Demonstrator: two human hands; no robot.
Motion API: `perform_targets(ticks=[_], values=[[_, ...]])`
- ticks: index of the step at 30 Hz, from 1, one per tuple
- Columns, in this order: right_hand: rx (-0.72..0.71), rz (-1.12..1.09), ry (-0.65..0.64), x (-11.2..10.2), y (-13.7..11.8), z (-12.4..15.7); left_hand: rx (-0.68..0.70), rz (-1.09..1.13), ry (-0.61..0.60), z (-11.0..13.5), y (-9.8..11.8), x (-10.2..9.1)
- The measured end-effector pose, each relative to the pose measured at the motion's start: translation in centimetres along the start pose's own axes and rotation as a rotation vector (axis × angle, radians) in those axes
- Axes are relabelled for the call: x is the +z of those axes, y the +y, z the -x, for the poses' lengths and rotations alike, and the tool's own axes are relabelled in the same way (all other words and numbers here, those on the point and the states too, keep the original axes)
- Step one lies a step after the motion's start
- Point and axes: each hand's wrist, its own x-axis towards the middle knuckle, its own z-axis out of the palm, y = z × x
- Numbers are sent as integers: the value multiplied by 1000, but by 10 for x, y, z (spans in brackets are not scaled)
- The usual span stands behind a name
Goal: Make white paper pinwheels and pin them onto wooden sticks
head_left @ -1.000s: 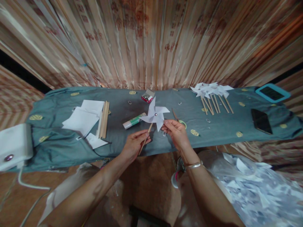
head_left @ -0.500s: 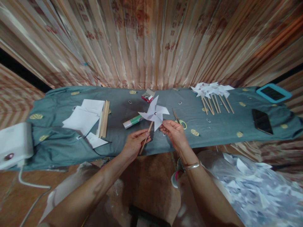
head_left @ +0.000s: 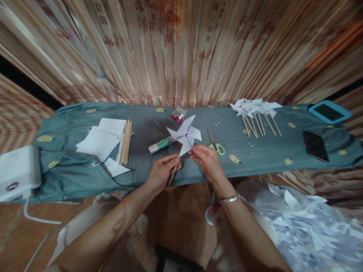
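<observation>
A white paper pinwheel (head_left: 185, 135) with a shiny pin at its centre stands tilted over the middle of the table. My left hand (head_left: 165, 169) is closed round its wooden stick (head_left: 172, 176), below the blades. At the lower right blade, my right hand (head_left: 207, 159) has its thumb and fingers pinched together at the paper's edge. Behind the pinwheel lies a green and white glue stick (head_left: 161, 144), partly covered by a blade. A small open red box of pins (head_left: 178, 114) sits just beyond. Green-handled scissors (head_left: 216, 147) rest right of the pinwheel.
White paper sheets (head_left: 99, 141) and wooden sticks (head_left: 126, 141) lie to the left, near a white device (head_left: 19, 172). Several pinwheels (head_left: 253, 107) are grouped at the back right. A phone (head_left: 315, 146) and blue-framed tablet (head_left: 329, 112) lie farther right. Below, a bag holds paper pieces (head_left: 314, 226).
The pinwheel's blades have turned a little on the pin, the lower blade swinging left. My right hand has shifted slightly left along with it. My left hand keeps its grip on the stick.
</observation>
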Motion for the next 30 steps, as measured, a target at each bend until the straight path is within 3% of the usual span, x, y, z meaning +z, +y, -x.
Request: perform_targets(ticks=[16,23,26,30], values=[[30,-1,-54,5,3,4,11,-33,-66,-1,-3,-3],[-23,146,-96,0,-4,5,19,-51,-50,-3,-2,-4],[-108,166,-30,-10,-14,5,11,-42,-41,-3,0,-3],[-283,106,246,-28,-20,-3,-17,-35,-46,-2,-1,-2]])
